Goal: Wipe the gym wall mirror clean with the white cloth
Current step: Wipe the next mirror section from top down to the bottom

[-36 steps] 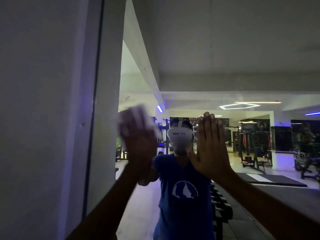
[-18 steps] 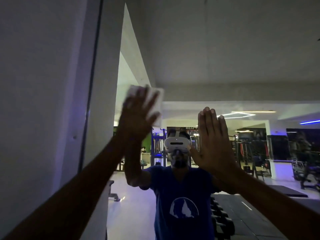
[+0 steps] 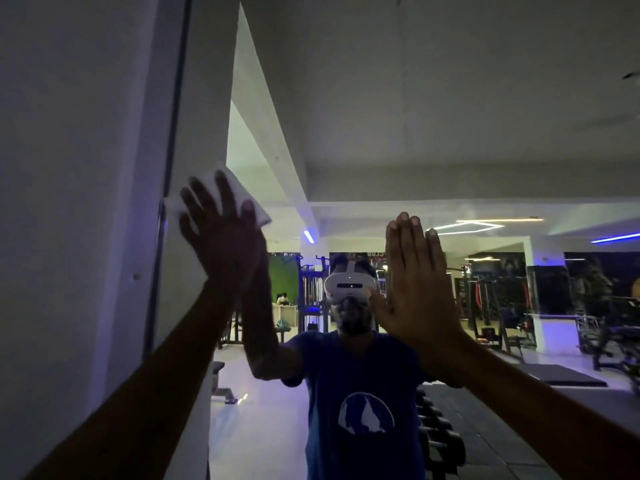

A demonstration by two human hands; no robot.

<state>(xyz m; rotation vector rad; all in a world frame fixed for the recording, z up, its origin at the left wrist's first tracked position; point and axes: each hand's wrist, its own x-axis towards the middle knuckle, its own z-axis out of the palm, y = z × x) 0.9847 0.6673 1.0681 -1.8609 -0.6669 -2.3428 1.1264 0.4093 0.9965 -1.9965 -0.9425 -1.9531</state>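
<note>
The left hand (image 3: 221, 233), fingers spread and straight, is pressing the white cloth (image 3: 216, 199) flat against the mirror (image 3: 433, 140) at about nine o'clock, touching the glass's left edge. The right hand (image 3: 415, 285), grip open with fingers straight together, is leaning flat on the glass at three o'clock.

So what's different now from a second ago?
The left hand, pressing the white cloth flat on the mirror, swept up and then left to the mirror's left edge. The right hand stayed flat on the glass, fingers straight. Nothing was taken hold of or let go.
</note>
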